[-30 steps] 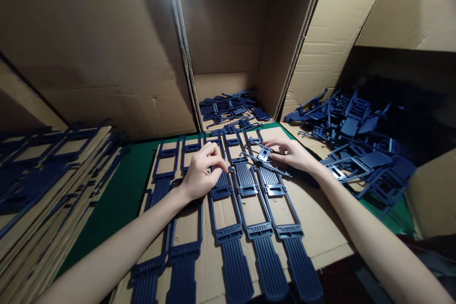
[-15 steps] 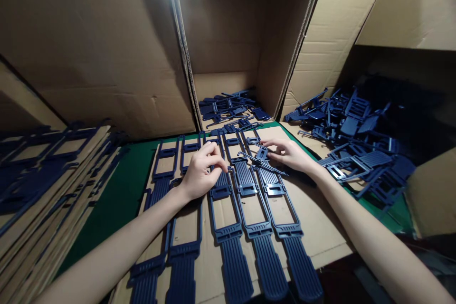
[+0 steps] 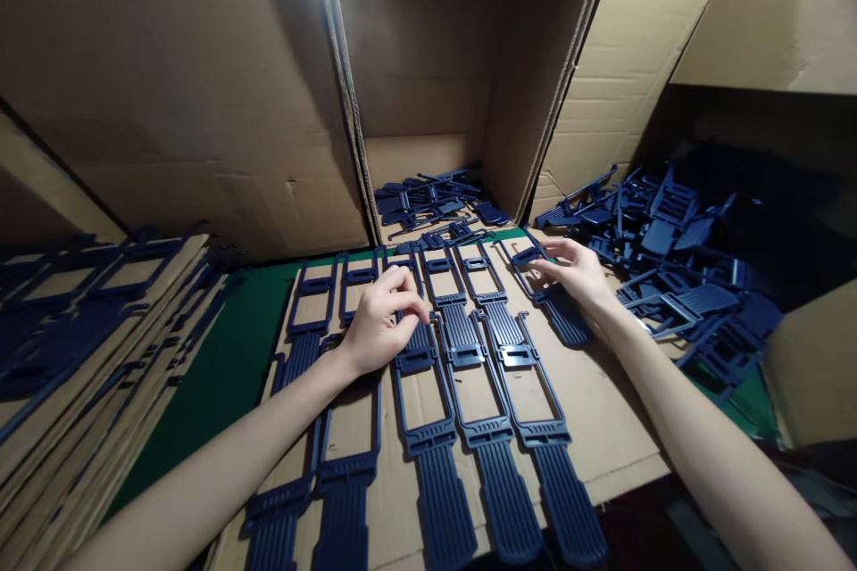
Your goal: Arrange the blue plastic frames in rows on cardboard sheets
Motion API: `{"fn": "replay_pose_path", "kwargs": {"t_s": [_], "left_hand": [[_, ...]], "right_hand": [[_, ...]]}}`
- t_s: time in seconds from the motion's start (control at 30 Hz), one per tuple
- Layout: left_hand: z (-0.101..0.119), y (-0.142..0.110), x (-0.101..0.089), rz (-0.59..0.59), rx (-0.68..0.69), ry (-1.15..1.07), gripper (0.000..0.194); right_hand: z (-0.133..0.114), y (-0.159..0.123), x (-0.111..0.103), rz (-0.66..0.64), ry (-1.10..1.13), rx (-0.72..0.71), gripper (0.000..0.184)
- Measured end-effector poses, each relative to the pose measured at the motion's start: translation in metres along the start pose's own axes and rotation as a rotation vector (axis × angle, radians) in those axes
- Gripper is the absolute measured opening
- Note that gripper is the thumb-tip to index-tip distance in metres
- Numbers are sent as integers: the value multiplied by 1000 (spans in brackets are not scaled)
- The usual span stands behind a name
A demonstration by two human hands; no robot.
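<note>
Dark blue plastic frame pieces lie side by side in rows on a flat cardboard sheet. My left hand rests curled on the pieces near the middle of the sheet, fingertips pressing one down. My right hand holds one blue frame piece flat at the sheet's far right, beside the row, fingers along its upper end.
A loose heap of blue pieces lies at the right. More pieces sit in an open carton behind the sheet. Stacked cardboard sheets with pieces stand at the left. Green table surface shows between.
My right hand has carried a blue piece from over the fourth column rightward and laid it flat at the sheet's right side. My left hand has stayed put.
</note>
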State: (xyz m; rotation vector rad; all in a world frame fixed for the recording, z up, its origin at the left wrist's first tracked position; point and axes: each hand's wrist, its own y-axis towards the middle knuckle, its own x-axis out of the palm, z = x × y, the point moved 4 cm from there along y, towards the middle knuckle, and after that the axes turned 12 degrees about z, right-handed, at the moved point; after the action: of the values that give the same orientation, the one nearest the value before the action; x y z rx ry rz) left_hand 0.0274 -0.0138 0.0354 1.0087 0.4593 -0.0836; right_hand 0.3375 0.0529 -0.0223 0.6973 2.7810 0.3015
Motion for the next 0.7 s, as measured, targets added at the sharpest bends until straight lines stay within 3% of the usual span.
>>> {"fn": "replay_pose_path", "kwargs": {"t_s": [0.17,0.37,0.53,0.7], "left_hand": [[1,0,0,-2,2,1,27],[0,0,0,-7,-7,-7,27],[0,0,1,-14,0,-5,28],[1,-1,1,-32,1,9,28]], "right_hand": [[11,6,-3,10,-97,28,36],[15,10,-2,16,-197,-54,22],[15,11,3,16,-368,-205,42],[15,5,14,-27,-427,-230,56]]}}
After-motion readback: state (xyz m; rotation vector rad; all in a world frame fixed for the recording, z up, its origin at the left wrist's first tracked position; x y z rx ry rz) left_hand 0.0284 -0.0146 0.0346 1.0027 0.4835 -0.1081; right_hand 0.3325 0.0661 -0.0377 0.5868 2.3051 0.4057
